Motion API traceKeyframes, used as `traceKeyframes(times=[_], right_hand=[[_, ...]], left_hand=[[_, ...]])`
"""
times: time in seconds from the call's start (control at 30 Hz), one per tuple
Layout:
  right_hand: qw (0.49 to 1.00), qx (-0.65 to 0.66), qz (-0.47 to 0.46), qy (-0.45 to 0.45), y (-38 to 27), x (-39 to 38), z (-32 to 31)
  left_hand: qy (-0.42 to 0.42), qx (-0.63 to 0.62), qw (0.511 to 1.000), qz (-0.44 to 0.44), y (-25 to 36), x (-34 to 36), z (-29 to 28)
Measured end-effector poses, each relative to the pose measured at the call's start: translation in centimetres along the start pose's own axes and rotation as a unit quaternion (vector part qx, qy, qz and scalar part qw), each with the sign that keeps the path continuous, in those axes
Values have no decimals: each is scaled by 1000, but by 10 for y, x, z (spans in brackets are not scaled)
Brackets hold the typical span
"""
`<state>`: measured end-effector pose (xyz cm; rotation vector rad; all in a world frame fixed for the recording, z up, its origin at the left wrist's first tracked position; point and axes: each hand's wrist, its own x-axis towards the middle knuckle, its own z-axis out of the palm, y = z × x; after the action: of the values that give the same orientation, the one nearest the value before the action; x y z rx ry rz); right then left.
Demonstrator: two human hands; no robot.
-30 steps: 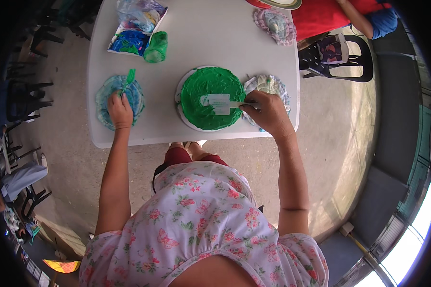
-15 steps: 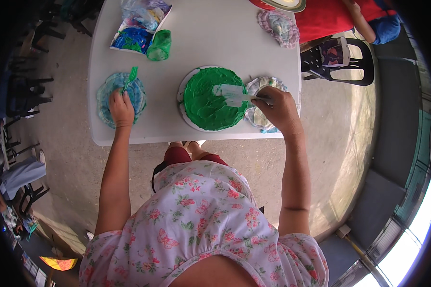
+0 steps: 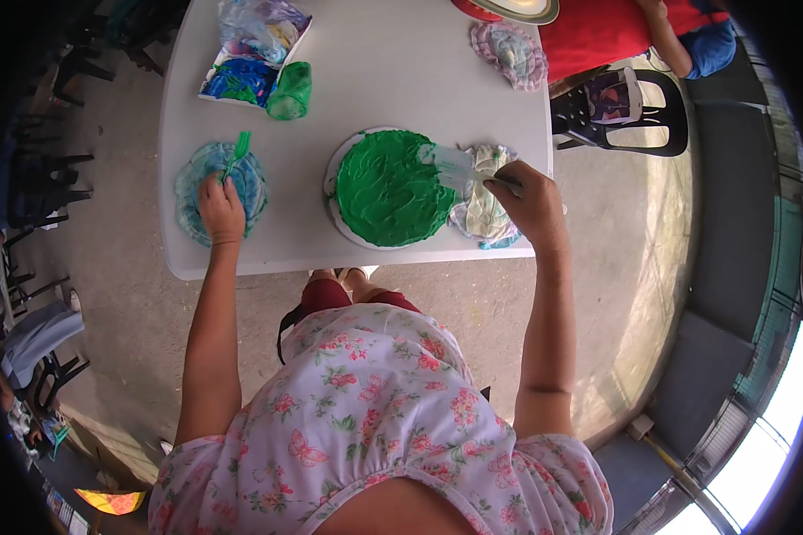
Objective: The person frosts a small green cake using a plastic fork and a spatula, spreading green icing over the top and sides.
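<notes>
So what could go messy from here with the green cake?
The spatula in the right hand reaches across the edge of the green cake, so a bump might dent the green top. It also reaches toward the pale crumpled cloth beside the cake, so any green on it could smear there. And if the green on the fork in the left hand is wet, it might mark the blue cloth underneath.

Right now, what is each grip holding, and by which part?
The right grip holds a see-through spatula by its handle. The left grip pinches a green fork by its handle, with the tines sticking out.
</notes>
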<state>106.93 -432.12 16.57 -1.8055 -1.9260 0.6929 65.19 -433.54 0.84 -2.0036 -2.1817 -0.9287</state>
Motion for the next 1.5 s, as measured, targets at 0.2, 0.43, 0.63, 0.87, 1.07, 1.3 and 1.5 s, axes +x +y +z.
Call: traceKeyframes(times=[0.2, 0.43, 0.63, 0.87, 1.07, 1.3, 1.5], right_hand=[[999, -14, -33, -28, -18, -4, 15], [997, -15, -68, -38, -29, 3, 34], [999, -29, -4, 14, 2, -6, 10], [1000, -16, -23, -1, -19, -4, 17], [998, -18, -58, -19, -24, 3, 37], [999, -26, 36, 20, 5, -13, 3], [999, 22, 38, 16, -9, -28, 9]], left_hand=[[0, 2, 1000, 4, -2, 1, 0], [1, -9, 1000, 11, -2, 1, -1], [7, -9, 1000, 10, -3, 0, 0], [8, -19, 1000, -3, -2, 1, 1], [7, -13, 1000, -6, -2, 1, 2], [-10, -6, 1000, -14, -5, -2, 2], [-22, -11, 999, -25, -1, 1, 0]])
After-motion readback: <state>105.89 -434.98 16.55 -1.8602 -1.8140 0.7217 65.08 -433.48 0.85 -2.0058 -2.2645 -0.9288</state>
